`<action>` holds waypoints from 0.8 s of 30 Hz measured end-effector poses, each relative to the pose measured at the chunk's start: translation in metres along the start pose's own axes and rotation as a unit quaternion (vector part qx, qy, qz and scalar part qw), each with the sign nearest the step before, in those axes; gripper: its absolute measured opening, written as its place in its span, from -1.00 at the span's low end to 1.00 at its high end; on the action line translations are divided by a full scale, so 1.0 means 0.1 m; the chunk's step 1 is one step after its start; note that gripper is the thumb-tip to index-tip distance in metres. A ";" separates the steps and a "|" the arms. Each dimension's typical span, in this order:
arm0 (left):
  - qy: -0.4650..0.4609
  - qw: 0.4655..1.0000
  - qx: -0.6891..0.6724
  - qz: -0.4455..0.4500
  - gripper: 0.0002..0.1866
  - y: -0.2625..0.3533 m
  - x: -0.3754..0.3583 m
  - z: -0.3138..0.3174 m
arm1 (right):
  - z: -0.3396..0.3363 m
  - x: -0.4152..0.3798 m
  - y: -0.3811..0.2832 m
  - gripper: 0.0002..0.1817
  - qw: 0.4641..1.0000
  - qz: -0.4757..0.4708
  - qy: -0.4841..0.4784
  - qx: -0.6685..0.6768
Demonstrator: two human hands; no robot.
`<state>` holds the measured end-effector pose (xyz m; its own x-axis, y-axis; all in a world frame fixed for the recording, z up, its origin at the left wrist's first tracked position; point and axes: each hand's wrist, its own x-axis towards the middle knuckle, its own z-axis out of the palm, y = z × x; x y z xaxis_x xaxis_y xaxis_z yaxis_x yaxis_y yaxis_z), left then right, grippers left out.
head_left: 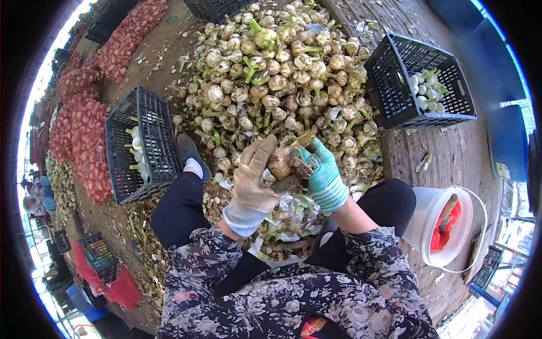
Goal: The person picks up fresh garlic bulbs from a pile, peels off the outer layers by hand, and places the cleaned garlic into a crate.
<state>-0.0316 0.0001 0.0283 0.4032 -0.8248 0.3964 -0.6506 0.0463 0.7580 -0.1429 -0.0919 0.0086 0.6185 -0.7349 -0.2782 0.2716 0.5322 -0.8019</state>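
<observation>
My left hand, in a beige work glove with a white cuff, is closed round a brown-skinned onion. Against the onion's right side, my right hand is closed in a green-and-white striped glove, its stained thumb and fingers gripping the neck and skin end. A short stalk sticks out above the right fingers. Whether a small tool is also in that hand cannot be made out. Beyond both hands lies a large heap of unpeeled onions, some with green stems. Loose pale skins lie below the hands.
On the left a black crate holds several peeled white onions; another black crate with peeled onions stands at right. A white bucket containing red cloth is by my right knee. Red net sacks lie far left.
</observation>
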 end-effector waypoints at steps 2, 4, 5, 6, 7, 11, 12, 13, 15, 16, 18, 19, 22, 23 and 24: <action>-0.004 1.000 -0.010 0.002 -0.17 -0.02 -0.01 0.01 | -0.02 -0.03 -0.07 -0.75 0.999 -0.009 -0.017 -0.043; -0.010 1.000 -0.017 0.009 -0.18 -0.02 0.00 0.00 | -0.06 -0.05 -0.10 -0.74 0.997 -0.003 -0.033 -0.066; -0.012 1.000 -0.018 0.015 -0.18 -0.02 0.00 0.00 | -0.09 -0.06 -0.10 -0.74 0.997 0.002 -0.037 -0.064; -0.013 1.000 -0.020 0.019 -0.17 -0.01 0.00 -0.01 | -0.11 -0.06 -0.10 -0.75 0.997 0.006 -0.043 -0.063; -0.012 1.000 -0.018 0.021 -0.17 -0.01 0.00 -0.02 | -0.12 -0.06 -0.10 -0.75 0.997 0.011 -0.049 -0.062; 0.011 0.999 -0.035 0.023 -0.18 -0.06 -0.05 0.01 | -0.12 -0.05 -0.13 -0.75 0.997 0.024 -0.062 -0.043; 0.020 0.999 -0.045 0.022 -0.18 -0.08 -0.05 0.01 | -0.12 -0.05 -0.10 -0.75 0.997 0.028 -0.063 -0.019; 0.008 0.999 -0.014 0.041 -0.18 -0.07 -0.04 -0.02 | -0.12 -0.04 -0.08 -0.75 0.997 0.032 -0.063 0.006; -0.015 0.996 0.047 0.079 -0.18 -0.02 0.01 -0.08 | -0.11 -0.01 -0.06 -0.79 0.995 0.076 -0.033 0.050; -0.031 0.993 0.081 0.085 -0.18 -0.01 0.01 -0.09 | -0.15 0.01 -0.05 -0.78 0.991 0.111 -0.019 0.072; -0.037 0.994 0.062 0.078 -0.17 -0.04 -0.01 -0.08 | -0.11 0.00 -0.07 -0.75 0.988 0.132 0.035 0.071; -0.040 0.995 0.052 0.075 -0.17 -0.05 -0.01 -0.07 | -0.09 0.01 -0.03 -0.75 0.993 0.099 0.034 0.049; -0.066 0.971 -0.185 -0.139 -0.15 0.06 -0.01 -0.04 | -0.10 0.00 0.03 -0.75 0.999 -0.015 0.010 -0.051; -0.052 0.912 -0.353 -0.203 -0.21 0.00 -0.01 -0.04 | -0.12 0.01 0.04 -0.74 0.998 -0.014 0.002 -0.060; -0.037 0.821 -0.508 -0.260 -0.27 -0.08 0.01 -0.04 | -0.15 0.03 0.07 -0.74 0.997 -0.013 -0.007 -0.070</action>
<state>-0.0235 0.0014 0.0243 0.3917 -0.9121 -0.1208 0.4835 0.0924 0.8704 -0.1502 -0.0970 -0.0055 0.6236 -0.7407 -0.2501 0.1828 0.4492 -0.8745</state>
